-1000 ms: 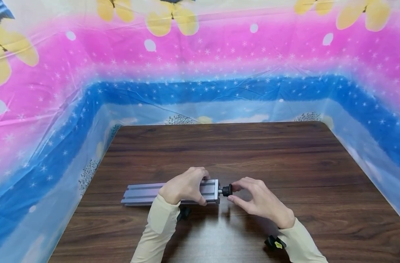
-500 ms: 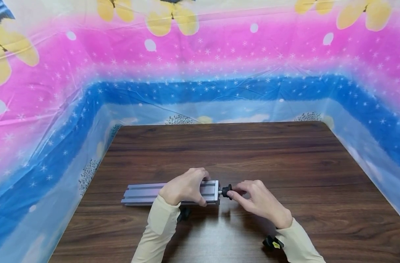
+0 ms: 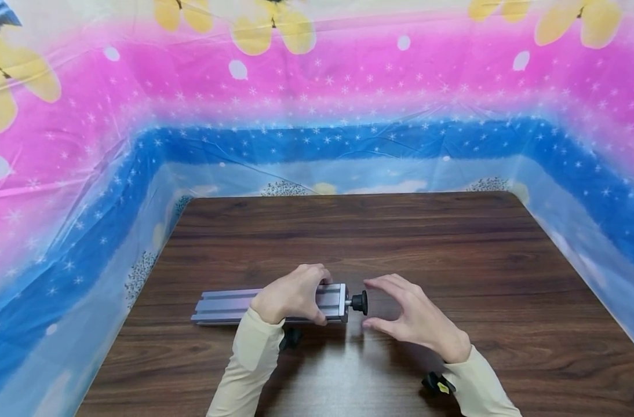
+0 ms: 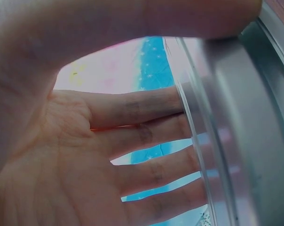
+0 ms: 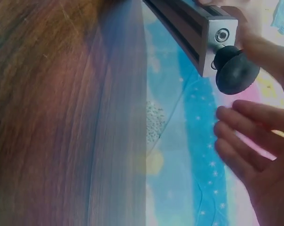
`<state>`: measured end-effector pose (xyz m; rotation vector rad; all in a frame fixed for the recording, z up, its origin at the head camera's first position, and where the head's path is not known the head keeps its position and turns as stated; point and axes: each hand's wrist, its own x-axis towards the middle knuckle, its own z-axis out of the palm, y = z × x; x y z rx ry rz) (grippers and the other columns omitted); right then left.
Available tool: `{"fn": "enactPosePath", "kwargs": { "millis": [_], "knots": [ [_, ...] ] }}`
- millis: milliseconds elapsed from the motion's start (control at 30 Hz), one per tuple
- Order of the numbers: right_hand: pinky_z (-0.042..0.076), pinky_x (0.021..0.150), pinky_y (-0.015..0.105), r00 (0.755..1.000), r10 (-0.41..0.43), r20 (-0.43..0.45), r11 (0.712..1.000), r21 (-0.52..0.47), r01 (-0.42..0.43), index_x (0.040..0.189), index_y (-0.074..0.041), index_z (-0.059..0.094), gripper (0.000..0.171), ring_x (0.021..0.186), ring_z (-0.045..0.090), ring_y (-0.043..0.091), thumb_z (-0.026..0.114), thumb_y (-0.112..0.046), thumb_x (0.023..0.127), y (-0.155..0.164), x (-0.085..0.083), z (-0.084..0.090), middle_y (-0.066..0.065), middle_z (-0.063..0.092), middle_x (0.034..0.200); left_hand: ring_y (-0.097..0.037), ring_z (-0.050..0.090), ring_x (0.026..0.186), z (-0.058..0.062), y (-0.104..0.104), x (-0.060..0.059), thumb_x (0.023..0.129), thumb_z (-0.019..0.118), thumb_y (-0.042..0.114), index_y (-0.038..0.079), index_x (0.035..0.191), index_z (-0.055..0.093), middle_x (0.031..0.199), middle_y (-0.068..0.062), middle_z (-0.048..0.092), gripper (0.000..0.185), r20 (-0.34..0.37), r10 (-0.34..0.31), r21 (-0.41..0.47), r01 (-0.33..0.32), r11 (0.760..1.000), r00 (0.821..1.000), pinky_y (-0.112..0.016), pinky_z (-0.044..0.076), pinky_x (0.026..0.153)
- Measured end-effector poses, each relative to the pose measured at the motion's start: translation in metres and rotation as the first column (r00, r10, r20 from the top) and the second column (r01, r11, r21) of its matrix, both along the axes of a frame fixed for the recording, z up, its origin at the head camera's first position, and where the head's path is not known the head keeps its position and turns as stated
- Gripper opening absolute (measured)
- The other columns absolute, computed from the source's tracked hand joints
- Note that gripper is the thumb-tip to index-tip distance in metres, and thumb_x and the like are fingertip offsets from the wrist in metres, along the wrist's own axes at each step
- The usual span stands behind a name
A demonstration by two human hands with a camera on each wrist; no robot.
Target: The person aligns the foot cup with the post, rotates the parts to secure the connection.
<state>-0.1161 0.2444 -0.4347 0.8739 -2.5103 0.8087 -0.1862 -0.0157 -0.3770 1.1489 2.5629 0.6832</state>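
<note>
Knob (image 3: 360, 302): lower centre of frame, on aluminium profile (image 3: 228, 305) end, just left of right hand.
Left hand (image 3: 292, 296): grasping profile.
Right hand (image 3: 413, 317): released, fingers spread, apart from knob.

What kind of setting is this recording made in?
Probably a staged tabletop recording booth, not a workshop: a bare wooden table walled in by a printed plastic backdrop, with only an aluminium rail in hand.

Wooden table (image 3: 452, 255) bears an aluminium rail (image 3: 228, 306).
</note>
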Motion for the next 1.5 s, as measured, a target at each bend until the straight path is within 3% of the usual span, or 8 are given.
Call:
{"fn": "enactPosePath", "kwargs": {
  "millis": [200,433,633,933,1100,1233,1367,1500],
  "knots": [
    [0.042,0.106,0.017,0.994,0.092,-0.058,0.995,-0.029,-0.094,0.131,-0.001,0.063,0.059,0.116,0.064,0.020,0.086,-0.012,0.077,-0.0009,-0.0021,-0.0001,0.006,0.068,0.126,-0.016,0.053,0.077,0.0001,0.0004,0.0001,0.059,0.091,0.012,0.000,0.101,0.067,0.094,-0.005,0.065,0.049,-0.002,-0.001,-0.001,0.001,1.000,1.000,-0.030,0.047,0.069],
    [0.047,0.101,0.020,0.993,0.102,-0.067,0.994,-0.033,-0.104,0.130,-0.006,0.065,0.054,0.112,0.066,0.018,0.084,-0.011,0.079,-0.0021,-0.0027,-0.0019,0.004,0.070,0.121,-0.015,0.054,0.078,-0.0005,0.0009,0.0011,0.059,0.092,0.012,0.000,0.102,0.068,0.094,-0.005,0.065,0.050,-0.007,-0.002,-0.001,0.002,1.000,1.000,-0.029,0.047,0.070],
    [0.057,0.088,0.035,0.997,0.070,-0.045,0.997,-0.019,-0.071,0.124,-0.006,0.068,0.045,0.104,0.069,0.017,0.082,-0.019,0.084,-0.0035,-0.0030,-0.0049,0.002,0.072,0.114,-0.015,0.054,0.079,0.0001,0.0005,0.0018,0.060,0.092,0.013,0.000,0.103,0.068,0.096,-0.006,0.066,0.051,0.000,0.008,-0.007,-0.008,1.000,1.000,-0.030,0.048,0.071],
    [0.059,0.077,0.036,1.000,0.009,0.019,0.999,-0.044,-0.009,0.107,-0.011,0.075,0.023,0.091,0.069,0.009,0.076,-0.026,0.091,-0.0062,-0.0018,-0.0095,-0.005,0.073,0.098,-0.015,0.054,0.079,-0.0001,0.0008,0.0018,0.060,0.092,0.013,0.000,0.104,0.068,0.096,-0.006,0.066,0.051,0.002,0.012,-0.012,-0.012,1.000,1.000,-0.030,0.048,0.071],
    [0.058,0.070,0.034,0.997,-0.040,0.061,0.999,-0.029,0.042,0.094,-0.019,0.077,0.011,0.080,0.065,0.000,0.072,-0.029,0.094,-0.0086,-0.0016,-0.0089,-0.012,0.071,0.086,-0.015,0.054,0.078,-0.0002,0.0008,0.0020,0.059,0.092,0.012,0.000,0.102,0.068,0.094,-0.005,0.065,0.050,-0.004,0.004,-0.003,-0.004,1.000,1.000,-0.029,0.048,0.070],
    [0.055,0.064,0.031,0.995,-0.061,0.080,0.998,-0.020,0.063,0.086,-0.023,0.074,0.015,0.071,0.060,-0.005,0.067,-0.028,0.098,-0.0098,-0.0017,-0.0076,-0.015,0.069,0.080,-0.015,0.054,0.077,-0.0005,0.0006,0.0014,0.059,0.092,0.011,0.000,0.101,0.068,0.093,-0.005,0.065,0.049,-0.001,0.003,0.006,-0.003,1.000,1.000,-0.029,0.048,0.069],
    [0.057,0.068,0.032,0.991,-0.074,0.111,0.997,-0.014,0.076,0.092,-0.020,0.076,0.016,0.075,0.063,-0.003,0.065,-0.029,0.099,-0.0086,-0.0001,-0.0057,-0.012,0.072,0.085,-0.015,0.054,0.078,-0.0003,0.0002,0.0007,0.060,0.091,0.011,0.000,0.101,0.068,0.094,-0.006,0.065,0.049,0.002,0.004,0.006,-0.004,1.000,1.000,-0.030,0.048,0.070],
    [0.058,0.082,0.036,0.993,-0.085,0.083,0.996,-0.007,0.085,0.110,-0.012,0.075,0.028,0.095,0.069,0.007,0.073,-0.034,0.093,-0.0048,0.0015,-0.0044,-0.003,0.075,0.102,-0.015,0.054,0.079,-0.0006,-0.0005,-0.0002,0.060,0.091,0.011,0.000,0.102,0.068,0.095,-0.006,0.065,0.049,0.002,0.004,0.001,-0.004,1.000,1.000,-0.030,0.048,0.070]
  ]
}}
